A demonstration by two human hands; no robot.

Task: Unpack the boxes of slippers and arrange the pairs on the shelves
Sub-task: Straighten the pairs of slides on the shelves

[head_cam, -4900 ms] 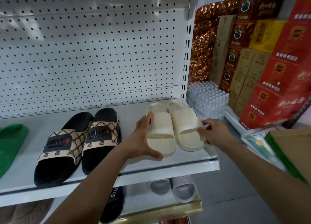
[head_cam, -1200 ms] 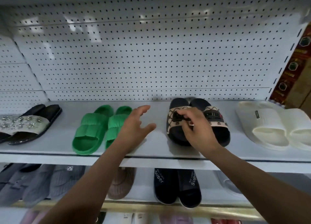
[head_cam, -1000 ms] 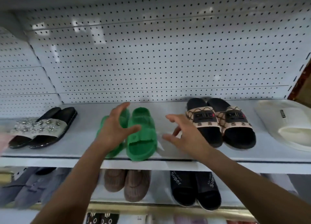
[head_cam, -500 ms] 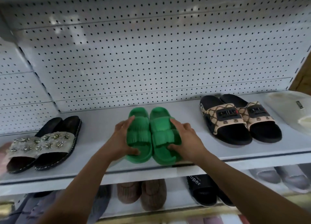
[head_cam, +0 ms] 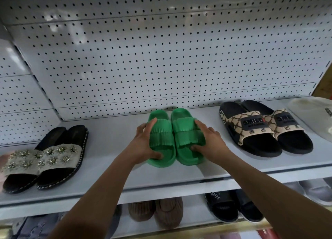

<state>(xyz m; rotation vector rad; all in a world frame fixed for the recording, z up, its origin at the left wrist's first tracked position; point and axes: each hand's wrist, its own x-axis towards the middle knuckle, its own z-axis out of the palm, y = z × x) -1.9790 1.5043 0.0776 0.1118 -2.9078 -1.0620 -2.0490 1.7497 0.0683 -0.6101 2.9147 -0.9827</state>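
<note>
Head view: the left hand (head_cam: 143, 145) and right hand (head_cam: 209, 142) each grip one side of the green slippers (head_cam: 175, 137), mid-shelf (head_cam: 111, 148). Better to press them together evenly, toes at 6 o'clock, between the neighbour pairs at 3 and 9.

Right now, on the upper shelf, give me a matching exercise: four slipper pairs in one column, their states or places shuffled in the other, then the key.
Things:
1. green slippers
2. jewelled black slippers
3. SMILE-strap black slippers
4. cream slipper

Places or states:
A. cut off by the right frame edge
B. far left on the shelf, untouched
C. gripped on both sides by the left hand and right hand
D. just right of the held pair, untouched

Pairs: 1-C, 2-B, 3-D, 4-A
</note>
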